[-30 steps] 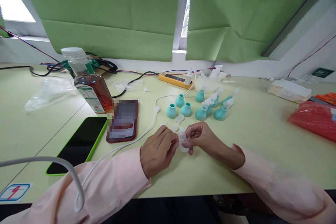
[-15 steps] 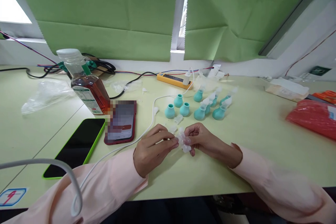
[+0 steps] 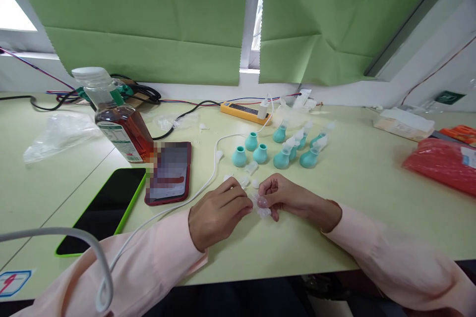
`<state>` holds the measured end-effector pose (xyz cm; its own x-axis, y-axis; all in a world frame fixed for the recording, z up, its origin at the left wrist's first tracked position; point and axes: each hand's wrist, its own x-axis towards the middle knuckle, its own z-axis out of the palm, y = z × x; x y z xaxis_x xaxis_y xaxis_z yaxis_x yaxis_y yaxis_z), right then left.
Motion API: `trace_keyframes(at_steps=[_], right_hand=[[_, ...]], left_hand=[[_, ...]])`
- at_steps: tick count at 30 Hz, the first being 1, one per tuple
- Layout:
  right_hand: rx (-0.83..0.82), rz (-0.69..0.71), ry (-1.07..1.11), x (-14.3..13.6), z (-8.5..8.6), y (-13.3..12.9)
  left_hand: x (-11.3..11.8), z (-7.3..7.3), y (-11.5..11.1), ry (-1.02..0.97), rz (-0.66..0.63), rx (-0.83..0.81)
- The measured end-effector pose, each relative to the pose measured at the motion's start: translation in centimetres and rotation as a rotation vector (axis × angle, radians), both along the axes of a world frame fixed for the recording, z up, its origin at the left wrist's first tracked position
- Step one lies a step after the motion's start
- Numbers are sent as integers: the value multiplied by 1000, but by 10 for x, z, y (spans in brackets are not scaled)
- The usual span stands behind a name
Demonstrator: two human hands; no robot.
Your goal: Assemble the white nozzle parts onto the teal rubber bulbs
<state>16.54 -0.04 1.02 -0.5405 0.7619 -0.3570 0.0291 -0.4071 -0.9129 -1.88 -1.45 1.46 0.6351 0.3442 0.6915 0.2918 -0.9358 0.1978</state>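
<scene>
Small clear plastic pieces are between my two hands, low over the table. My right hand is closed, its thumb and fingers pinching a clear piece. My left hand has its fingers bent together, the tips touching or very near the same pieces; what they grip is too small to make out. Just beyond lie a clear tube-like part and a small white part. Three open teal bulbs stand behind them. Several teal bulbs with clear tips stand to their right.
A bottle of amber liquid, a red-cased phone and a green-edged phone are at the left. A white cable runs past my left hand to a yellow power strip. A red package lies at the right.
A small white part now shows on the table just beyond my hands. My left fingers have drawn closer together, and the view has shifted slightly.
</scene>
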Motion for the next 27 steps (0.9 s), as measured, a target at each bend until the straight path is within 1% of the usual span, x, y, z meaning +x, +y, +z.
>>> trace_keyframes(at_steps=[4, 7, 9, 11, 13, 15, 19, 21, 23, 25, 27], right_hand=[[5, -5, -10, -1, 0, 0], [39, 14, -9, -2, 3, -2], [62, 39, -20, -2, 6, -3], [97, 45, -47, -2, 10, -3], [145, 33, -72, -2, 12, -4], [186, 14, -91, -2, 13, -5], [189, -1, -122, -2, 8, -5], [216, -37, -111, -1, 8, -2], [313, -128, -102, 0, 12, 2], [468, -222, -145, 0, 18, 7], [655, -255, -249, -3, 21, 14]], left_hand=[[2, -4, -2, 5, 81, 24], [2, -5, -4, -34, 113, -24], [2, -3, -6, -63, 111, -110], [1, -1, -8, -79, 106, -239], [1, 1, -9, -101, 108, -377], [1, 2, -8, -135, 117, -482], [-2, -1, 0, -275, 224, -592], [-5, -4, 8, -269, 274, -594], [-7, -9, 16, -168, 314, -536], [-9, -14, 24, -79, 375, -408], [-11, -20, 31, 3, 416, -257]])
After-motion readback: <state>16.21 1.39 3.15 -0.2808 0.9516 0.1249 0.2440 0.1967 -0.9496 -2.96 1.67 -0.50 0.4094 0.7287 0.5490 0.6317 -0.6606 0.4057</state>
